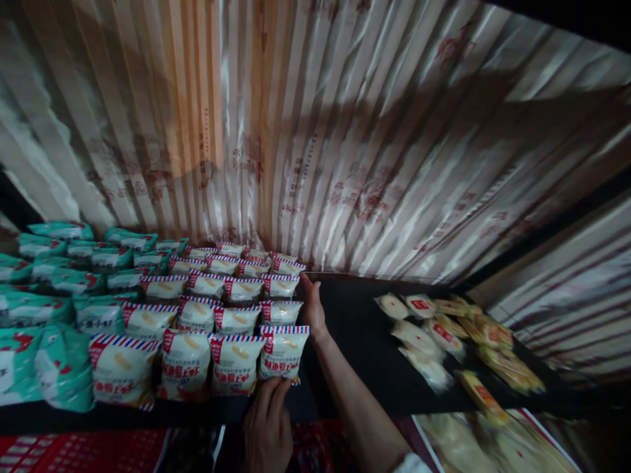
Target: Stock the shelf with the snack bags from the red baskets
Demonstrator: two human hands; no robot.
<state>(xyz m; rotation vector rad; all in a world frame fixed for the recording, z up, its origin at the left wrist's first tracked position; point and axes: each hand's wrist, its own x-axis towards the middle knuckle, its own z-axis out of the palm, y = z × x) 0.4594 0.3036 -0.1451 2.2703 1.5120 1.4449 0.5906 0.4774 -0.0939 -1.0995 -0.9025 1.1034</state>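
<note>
Rows of white snack bags [236, 364] with red and blue striped top edges stand upright on a black shelf [345, 309]. My left hand [269, 427] is at the shelf's front edge, its fingers close together on the bottom of the rightmost front snack bag [283, 351]; its thumb is hidden. Further back, my right hand [313, 305] reaches along the right side of the rows. That palm faces the bags, thumb raised and hand flat; some fingers are hidden behind the bags.
Teal snack bags [64, 368] fill the shelf's left side. Flat clear-wrapped packs [419, 338] and yellowish packs [507, 368] lie to the right. Below are a red basket [83, 453] and a box of pale packs [458, 440]. A pleated printed sheet [296, 131] hangs behind.
</note>
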